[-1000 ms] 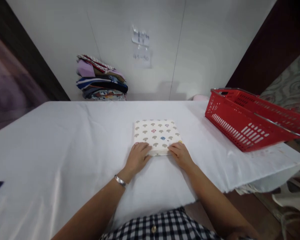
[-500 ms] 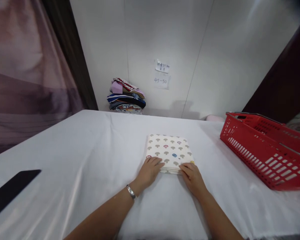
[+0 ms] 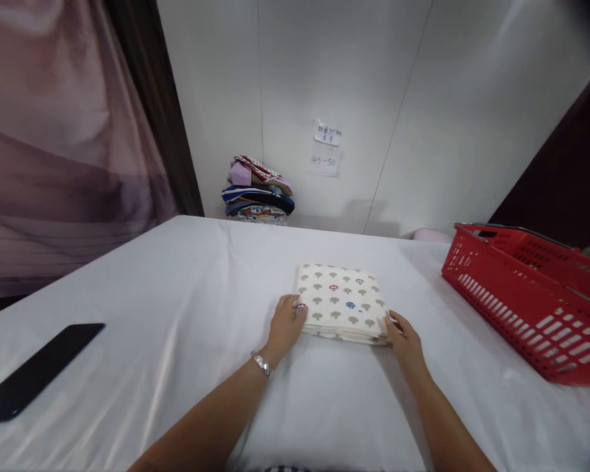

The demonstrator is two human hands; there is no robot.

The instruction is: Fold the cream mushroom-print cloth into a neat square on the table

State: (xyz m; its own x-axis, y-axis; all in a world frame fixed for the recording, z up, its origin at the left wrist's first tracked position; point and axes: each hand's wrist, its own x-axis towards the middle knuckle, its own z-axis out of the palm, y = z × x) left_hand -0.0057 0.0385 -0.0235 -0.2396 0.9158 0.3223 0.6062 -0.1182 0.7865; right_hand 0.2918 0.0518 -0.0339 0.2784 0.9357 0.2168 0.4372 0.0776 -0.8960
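A flat black slab, smooth and glossy, lies at the far left of the white cloth-covered table, well apart from the hands. Against the back wall sits a stack of folded fabrics in mixed colours, soft-edged and slightly uneven. Near the table's middle lies a folded cream cloth printed with small mushroom shapes, squared into a thick pad. The left hand rests at its near left corner, fingers loosely curled against the edge, seemingly steadying the folds; the right hand touches the near right corner, fingers bent at the edge. Neither hand visibly clamps the cloth. A paper note is stuck on the wall, and a red plastic basket with slotted walls stands at the right
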